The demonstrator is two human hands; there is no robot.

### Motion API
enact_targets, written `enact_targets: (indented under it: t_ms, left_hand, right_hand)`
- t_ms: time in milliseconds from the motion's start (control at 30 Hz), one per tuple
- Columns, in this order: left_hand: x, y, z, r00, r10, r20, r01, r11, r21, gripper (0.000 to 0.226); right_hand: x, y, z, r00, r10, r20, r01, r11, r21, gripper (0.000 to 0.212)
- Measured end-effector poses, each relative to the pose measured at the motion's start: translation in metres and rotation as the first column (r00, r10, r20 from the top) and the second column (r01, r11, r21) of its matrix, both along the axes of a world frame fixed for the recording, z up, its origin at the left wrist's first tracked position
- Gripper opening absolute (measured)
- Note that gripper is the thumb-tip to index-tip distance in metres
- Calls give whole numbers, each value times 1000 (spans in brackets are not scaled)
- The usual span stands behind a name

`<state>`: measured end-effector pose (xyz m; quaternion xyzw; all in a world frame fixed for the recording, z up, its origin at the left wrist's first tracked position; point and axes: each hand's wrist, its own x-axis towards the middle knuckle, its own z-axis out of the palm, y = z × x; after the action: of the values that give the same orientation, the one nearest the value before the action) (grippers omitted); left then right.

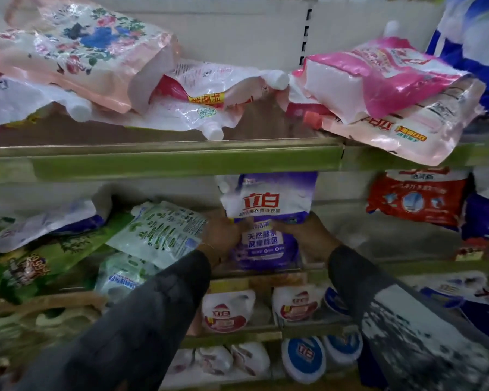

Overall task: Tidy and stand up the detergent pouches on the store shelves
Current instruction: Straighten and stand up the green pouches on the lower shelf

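Observation:
A purple and white detergent pouch stands upright on the middle shelf, held between both hands. My left hand grips its left side at mid height. My right hand grips its right side. Left of it, green and white pouches lie tilted in a heap. On the upper shelf, pink floral pouches and white pouches lie flat and piled. A pink pouch stack at the right hangs over the shelf's front edge.
A red pouch and blue pouches stand at the right of the middle shelf. Bare shelf lies between them and the held pouch. Lower shelves hold white detergent jugs and round blue-labelled tubs.

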<state>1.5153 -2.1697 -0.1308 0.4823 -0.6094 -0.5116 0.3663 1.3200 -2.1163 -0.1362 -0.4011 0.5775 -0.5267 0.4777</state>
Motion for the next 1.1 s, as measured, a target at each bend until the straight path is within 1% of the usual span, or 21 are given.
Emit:
enact_targets:
  t_ms: [67,100,167,200,233,267,333,367,433,500,567,667,767,833,867,900,933,1000,1033,1100]
  left_hand:
    - [-5,3,2,999,49,1,-49,998,-33,28]
    - [-6,3,-2,999,46,-21,-47,998,-42,30]
    - [-6,6,-9,999,-23,-43,21,998,-55,37]
    - [-6,9,-14,998,-59,-10,58,997,-57,41]
    - [-5,8,-21,997,-74,16,74,997,-28,43]
    - [-6,9,-24,996,-86,18,85,996,36,44]
    - [-8,7,-26,994,-106,1,104,983,154,42]
    - [-9,3,-26,995,-97,15,93,981,172,40]
    - [-9,-4,-22,997,-69,27,64,986,151,37]
    - [-10,-8,-18,999,-40,-15,42,990,132,37]
    - [-10,-16,-20,999,-1,-37,6,991,134,38]
    - [-9,-21,-13,994,81,-71,-73,992,104,31]
    - [-7,-23,-14,994,87,-72,-81,993,80,35]
    - [-4,-19,-14,998,60,-1,-59,996,63,43]
    - [-3,-20,-16,997,41,67,-44,998,55,49]
    - [-1,-19,-16,991,18,133,-24,999,43,53]
    - [0,-17,-15,982,2,189,-7,1000,28,55]
    - [5,-12,-6,964,-27,265,35,999,-26,50]
    - [8,-10,1,953,-27,301,50,996,-69,44]
    - [24,-11,10,919,38,392,25,987,-156,27]
  right_hand:
    - [-1,-5,1,995,-77,-55,77,997,-16,30]
    - [0,-6,-1,989,-121,-80,120,993,-18,28]
    - [1,-1,-8,972,-168,-164,171,985,5,25]
    - [2,3,-14,958,-165,-234,174,985,19,26]
    - [3,8,-22,945,-147,-291,164,986,34,33]
    - [5,11,-29,944,-136,-300,159,986,53,41]
    - [13,12,-39,965,-148,-215,168,983,78,54]
    - [18,10,-40,974,-158,-162,173,982,79,55]
    - [27,1,-38,981,-184,-69,187,981,50,53]
    - [34,-8,-34,970,-242,-32,243,970,31,44]
    - [37,-19,-30,957,-286,-56,287,957,29,39]
    - [38,-32,-28,932,-330,-149,345,934,93,46]
    - [36,-30,-26,919,-357,-167,382,912,152,47]
    - [36,-23,-28,912,-368,-183,400,895,195,51]
    - [38,-18,-30,901,-376,-218,418,888,194,49]
    - [42,-13,-33,880,-391,-269,440,884,158,41]
    - [46,-9,-36,857,-402,-323,451,888,90,29]
    - [59,-2,-37,841,-376,-390,396,918,-29,8]
    - [67,2,-34,846,-335,-415,347,937,-47,4]
    - [87,7,-30,865,-225,-449,222,973,-59,11]
